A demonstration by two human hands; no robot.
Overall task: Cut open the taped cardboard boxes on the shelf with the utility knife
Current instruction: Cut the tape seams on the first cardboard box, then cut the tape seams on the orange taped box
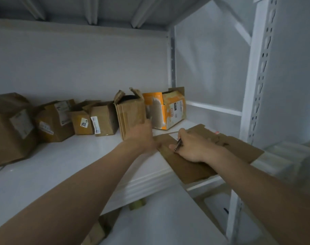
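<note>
**Head view.** A white shelf [71, 156] is carrying a row of cardboard boxes along its back wall. Running from 9 o'clock toward 3 o'clock are:

- a large brown box [11, 131]
- a labelled brown box [51, 121]
- a small box with a "07" sticker [80, 123]
- a box with a white strip label [104, 119]
- a tall brown box [131, 115]
- an orange-and-white box [168, 110]

The tall brown box is standing upright with its top flaps raised. The orange-and-white box is sitting just beside it at 3 o'clock, its surface peeling in patches.

The left hand [141, 133] is touching the tall brown box at its lower right corner. Motion blur is hiding the fingers, so whether they are curling round the edge cannot be told.

The right hand [193, 147] is resting on a flattened cardboard sheet [230, 151]. The sheet is lying at the shelf's front right corner and overhanging the front edge. This hand is clenching the utility knife [177, 145] between thumb and curled fingers.

The knife is sitting at the hand's 9 o'clock side, over the sheet and near the tall brown box. Its long axis is running from 7 o'clock to 1 o'clock. The 1 o'clock end is disappearing under the fingers and the 7 o'clock end is showing by the thumb tip. Which end is bearing the blade cannot be told.

A perforated white upright [257, 89] is standing at 3 o'clock.
</note>
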